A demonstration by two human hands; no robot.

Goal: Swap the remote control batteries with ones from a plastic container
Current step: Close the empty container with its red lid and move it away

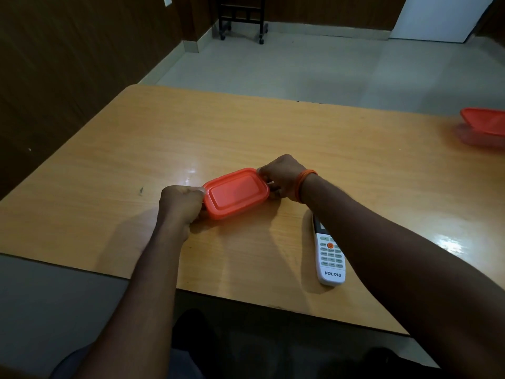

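Observation:
A small plastic container with an orange lid [235, 193] sits on the wooden table [273, 138], lid on. My left hand [181, 205] grips its near-left end with curled fingers. At the far-right corner, my right hand [281, 177] pinches the lid's rim. A white remote control [329, 255] labelled VOLTAS lies face up to the right, partly under my right forearm. The container's contents are hidden by the lid.
A second container with an orange lid [483, 127] stands at the table's far right edge. Beyond the table is a pale floor with a dark wheeled stand [241, 20] at the back. The table's near edge runs just above my lap.

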